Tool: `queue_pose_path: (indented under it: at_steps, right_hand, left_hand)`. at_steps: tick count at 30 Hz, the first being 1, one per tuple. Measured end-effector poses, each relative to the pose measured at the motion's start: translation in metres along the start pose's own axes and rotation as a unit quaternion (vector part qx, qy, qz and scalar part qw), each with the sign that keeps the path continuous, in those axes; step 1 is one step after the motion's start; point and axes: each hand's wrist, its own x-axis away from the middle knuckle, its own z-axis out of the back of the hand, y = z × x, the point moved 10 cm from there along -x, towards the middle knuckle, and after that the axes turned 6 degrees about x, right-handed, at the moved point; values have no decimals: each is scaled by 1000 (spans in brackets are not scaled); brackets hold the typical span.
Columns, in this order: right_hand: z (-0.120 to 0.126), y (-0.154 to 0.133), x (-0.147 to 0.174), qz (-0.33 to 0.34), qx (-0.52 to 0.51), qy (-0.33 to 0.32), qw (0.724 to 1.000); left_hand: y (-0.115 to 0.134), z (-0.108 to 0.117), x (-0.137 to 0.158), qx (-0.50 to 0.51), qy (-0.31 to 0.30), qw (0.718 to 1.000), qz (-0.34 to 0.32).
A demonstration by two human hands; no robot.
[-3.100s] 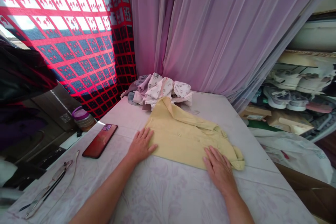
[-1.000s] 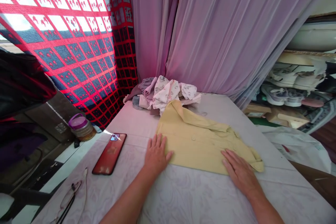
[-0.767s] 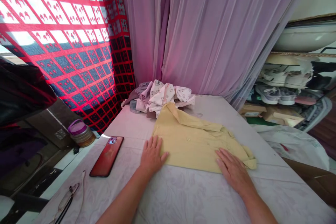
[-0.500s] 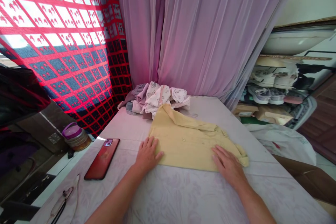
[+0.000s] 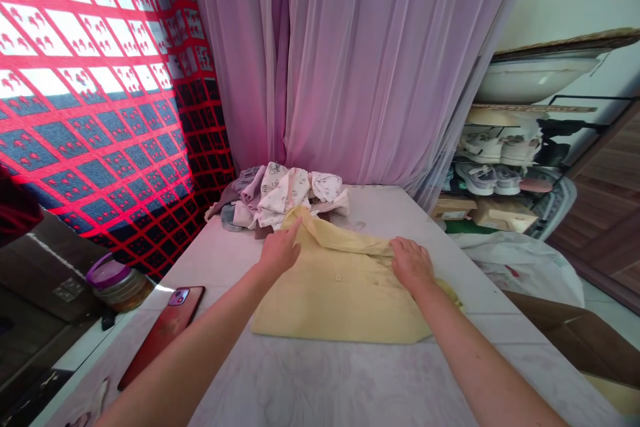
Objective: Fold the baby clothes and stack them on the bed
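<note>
A pale yellow buttoned shirt [image 5: 345,300] lies folded on the table, its far edge turned in a loose fold. My left hand [image 5: 281,252] is over the shirt's far left corner, with the index finger stretched out along the cloth and the other fingers partly curled. At the far right edge, my right hand [image 5: 413,263] has its fingers bent over the fold and its thumb on the near side. What lies under the right palm is hidden.
Behind the shirt sits a heap of clothes [image 5: 285,193], touching its far corner. A red phone [image 5: 160,333] lies left of my left forearm. A purple-lidded jar [image 5: 120,283] stands beyond the table's left edge. Shoes [image 5: 487,177] fill a rack at right.
Both hands have moved from the shirt's sides to its far edge. The left index finger now points out, and the right fingers have bent onto the fold. The view has shifted right.
</note>
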Motion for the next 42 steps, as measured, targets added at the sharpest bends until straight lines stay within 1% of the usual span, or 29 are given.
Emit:
queue_pose_path:
  at_steps: [4,7,10,14,16,18,21,22,24,26,29,31,33,35,36,37,38,40,42]
  right_hand:
    - [-1,-3,-1,45,18,10,999]
    - [-1,-4,-2,66,21,-3,998]
    - [-3,-1,-5,64,20,-18,998]
    - [0,9,-8,29,-2,-14,999]
    - [1,15,-6,9,-21,-17,1000]
    - [4,21,-3,-10,-42,-14,999]
    - [12,27,7,-32,-67,11,997]
    - [15,28,12,-34,-73,19,997]
    - [21,27,21,-31,-84,29,996]
    - [25,26,32,-23,-92,34,995]
    - [26,24,46,-10,-92,28,995]
    - [21,25,53,-11,-79,9,997]
    - [12,29,57,-22,-63,-25,997]
    - [4,32,60,-33,-54,-63,996]
    - [2,32,60,-38,-54,-74,995]
    - [3,31,60,-43,-55,-73,995]
    - [6,28,59,-48,-57,-62,995]
    - [18,18,56,-49,-66,-17,996]
    - [26,0,56,-41,-85,25,995]
  left_hand:
    - [1,6,-30,-8,-11,1000,26]
    - [-2,9,-47,-14,-25,999,45]
    - [-8,10,-61,15,-31,998,52]
    - [-20,15,-70,58,-28,996,66]
    - [-25,19,-67,75,-21,994,72]
    - [-28,24,-56,91,-9,993,77]
    - [-36,29,-27,136,12,986,96]
    - [-40,29,-14,168,20,980,106]
    - [-45,23,11,228,29,967,115]
    - [-49,11,35,258,26,958,121]
    - [-53,-12,64,271,14,953,136]
    - [-51,-26,76,256,-13,957,133]
    - [-44,-39,82,239,-74,963,104]
    - [-37,-46,83,233,-150,958,79]
    - [-38,-45,81,228,-175,955,77]
    - [-41,-40,77,216,-183,955,85]
    - [-47,-32,70,194,-174,961,97]
    - [-56,-8,50,123,-109,981,103]
    - [-53,15,27,46,-26,997,62]
